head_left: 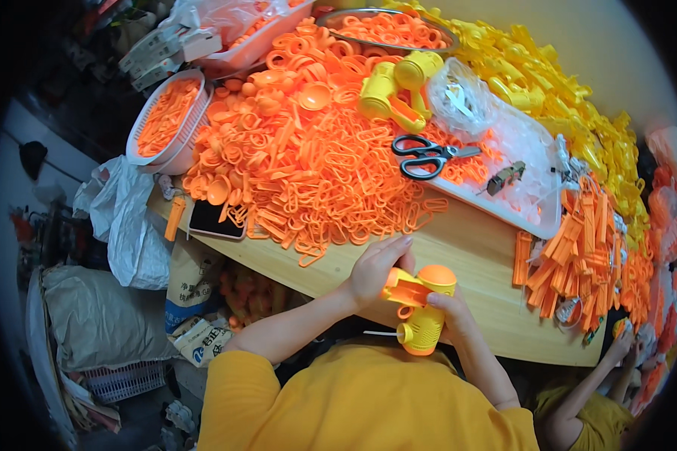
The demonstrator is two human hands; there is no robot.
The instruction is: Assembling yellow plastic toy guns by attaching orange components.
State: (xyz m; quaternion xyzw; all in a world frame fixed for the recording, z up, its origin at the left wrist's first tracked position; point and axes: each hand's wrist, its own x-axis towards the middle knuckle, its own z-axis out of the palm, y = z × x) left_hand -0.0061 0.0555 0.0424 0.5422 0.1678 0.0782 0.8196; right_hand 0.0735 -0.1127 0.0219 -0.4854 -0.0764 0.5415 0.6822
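A yellow plastic toy with orange parts is held above the near table edge. It has a barrel-shaped body with small holes, an orange domed end and a trough-like handle with an orange inside. My right hand is wrapped round the body, thumb near the middle. My left hand is closed at the handle's end; its fingertips are partly hidden. A small orange ring sits between handle and body. Two similar yellow toys lie farther back, beside the orange heap. Black-handled scissors rest near the white tray.
A heap of orange plastic clips, rings and spoons covers the table's far left. Yellow parts pile along the back. Orange strips lie at right, a phone at the left edge. Another person's hand works at lower right.
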